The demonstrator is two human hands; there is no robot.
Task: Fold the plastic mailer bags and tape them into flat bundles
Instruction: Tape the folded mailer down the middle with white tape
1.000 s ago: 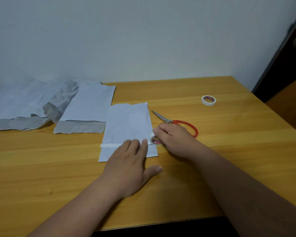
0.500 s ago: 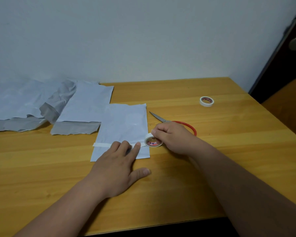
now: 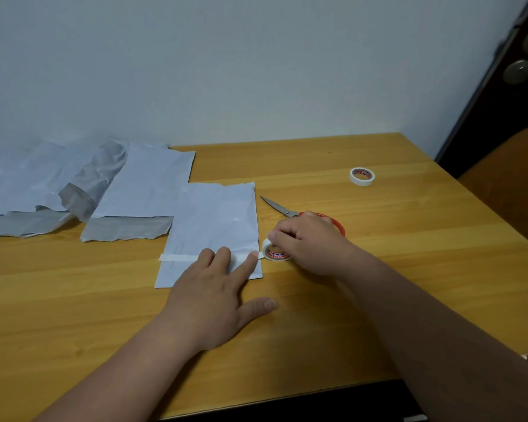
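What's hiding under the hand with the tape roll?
Under the right hand lie the scissors. Their blades poke out behind it, and a bit of red handle shows. The rest of the handle is covered. The tape roll sits under its fingers.

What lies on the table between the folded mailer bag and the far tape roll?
Head view: red-handled scissors lie between the folded mailer bag and far tape roll.

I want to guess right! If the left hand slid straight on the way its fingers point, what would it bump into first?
Probably the tape roll that the right hand grips. The left hand lies flat on the folded mailer bag, its fingers aimed up and right, nearly at the roll. The scissors lie farther on.
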